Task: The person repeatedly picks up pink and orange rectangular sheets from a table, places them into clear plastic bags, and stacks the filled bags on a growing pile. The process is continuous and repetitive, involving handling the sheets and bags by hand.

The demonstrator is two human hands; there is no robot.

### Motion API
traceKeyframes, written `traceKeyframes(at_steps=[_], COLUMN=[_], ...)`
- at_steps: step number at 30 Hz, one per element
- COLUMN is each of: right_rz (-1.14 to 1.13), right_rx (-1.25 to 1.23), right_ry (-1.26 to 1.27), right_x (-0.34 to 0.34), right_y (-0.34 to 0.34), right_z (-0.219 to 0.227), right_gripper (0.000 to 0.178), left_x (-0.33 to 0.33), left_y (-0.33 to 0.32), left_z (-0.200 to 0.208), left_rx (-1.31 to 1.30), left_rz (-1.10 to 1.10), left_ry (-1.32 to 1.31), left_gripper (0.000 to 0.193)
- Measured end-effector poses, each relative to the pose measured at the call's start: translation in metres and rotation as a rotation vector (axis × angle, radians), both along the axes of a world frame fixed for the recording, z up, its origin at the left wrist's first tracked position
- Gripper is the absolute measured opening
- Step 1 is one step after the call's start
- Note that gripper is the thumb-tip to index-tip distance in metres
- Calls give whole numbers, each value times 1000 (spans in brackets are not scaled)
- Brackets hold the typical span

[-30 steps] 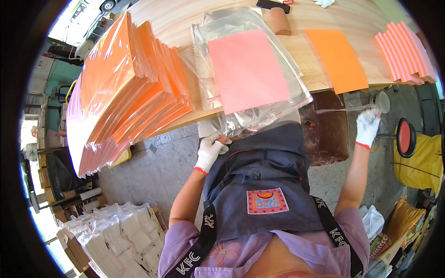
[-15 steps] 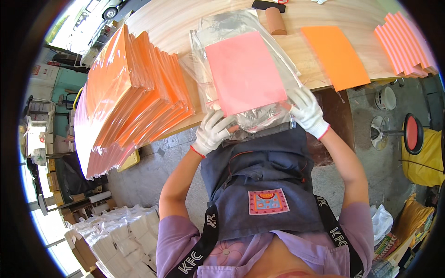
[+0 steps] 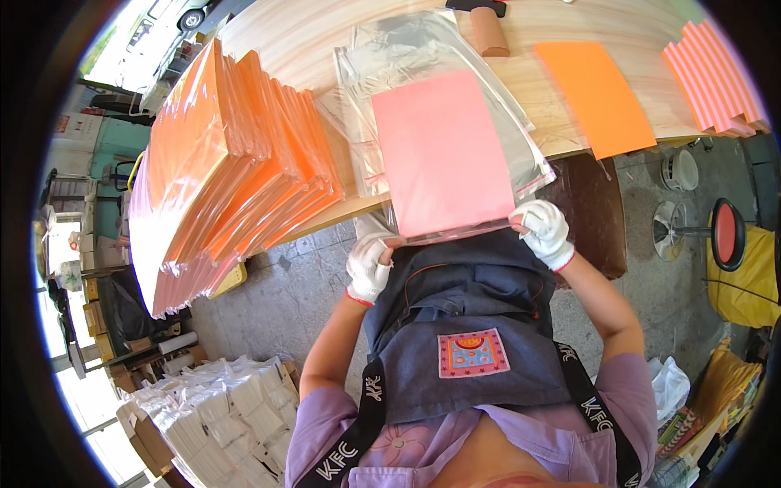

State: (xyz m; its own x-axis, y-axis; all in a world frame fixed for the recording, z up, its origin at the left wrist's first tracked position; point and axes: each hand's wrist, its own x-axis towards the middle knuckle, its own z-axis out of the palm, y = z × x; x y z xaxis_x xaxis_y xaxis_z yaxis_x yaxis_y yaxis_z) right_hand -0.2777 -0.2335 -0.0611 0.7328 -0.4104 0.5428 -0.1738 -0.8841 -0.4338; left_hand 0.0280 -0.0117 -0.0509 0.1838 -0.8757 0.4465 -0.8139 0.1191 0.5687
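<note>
A pink sheet pack (image 3: 443, 154) lies in a clear plastic bag (image 3: 521, 138) on top of a pile of clear bags at the near edge of the wooden table (image 3: 309, 32). My left hand (image 3: 370, 264), in a white glove, grips the bag's near left corner. My right hand (image 3: 543, 230), also gloved, pinches the bag's near right corner. Both hands sit just past the table edge, above my dark apron.
A tall leaning stack of wrapped orange packs (image 3: 220, 171) fills the table's left side. An orange sheet stack (image 3: 594, 98) and fanned pink-orange sheets (image 3: 716, 77) lie to the right. A brown block (image 3: 488, 31) sits at the back. A red stool (image 3: 724, 232) stands right; white bundles (image 3: 211, 419) lie lower left.
A second ago my right hand was out by the stool and my left under the table edge. Both came to the bag, and now grip its near corners with the pink pack drawn closer.
</note>
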Motion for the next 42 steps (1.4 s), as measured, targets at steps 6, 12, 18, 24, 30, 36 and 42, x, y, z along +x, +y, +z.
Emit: traceKeyframes(at_steps=[6,12,18,24,30,36,42], right_rz=[-558,-553,-734,-529,-347,33,427], right_rx=[328,981,1351,1412,1452,1318,1061], right_ry=[-231,-436,-233,-137,-127,-516,-369], right_x=[18,38,41,17,33,40,115], right_y=[33,34,44,22,17,36,51], right_z=[-67,-84,-35,-6,47,51,152], right_gripper=[17,30,45,51,38,49,62], left_x=[-48,-55,-63,-43,-15,-8,22], left_y=[-16,-43,-36,-14,-32,-7,91], left_z=[-39,-71,-55,31,62,166,245], left_rx=[-22,-262,-216,410,321,264,-105], left_rz=[486,604,632,591,168,66,195], left_ry=[1036,1710,1575,912,965,714,558], left_gripper=[31,11,17,51,47,39,38])
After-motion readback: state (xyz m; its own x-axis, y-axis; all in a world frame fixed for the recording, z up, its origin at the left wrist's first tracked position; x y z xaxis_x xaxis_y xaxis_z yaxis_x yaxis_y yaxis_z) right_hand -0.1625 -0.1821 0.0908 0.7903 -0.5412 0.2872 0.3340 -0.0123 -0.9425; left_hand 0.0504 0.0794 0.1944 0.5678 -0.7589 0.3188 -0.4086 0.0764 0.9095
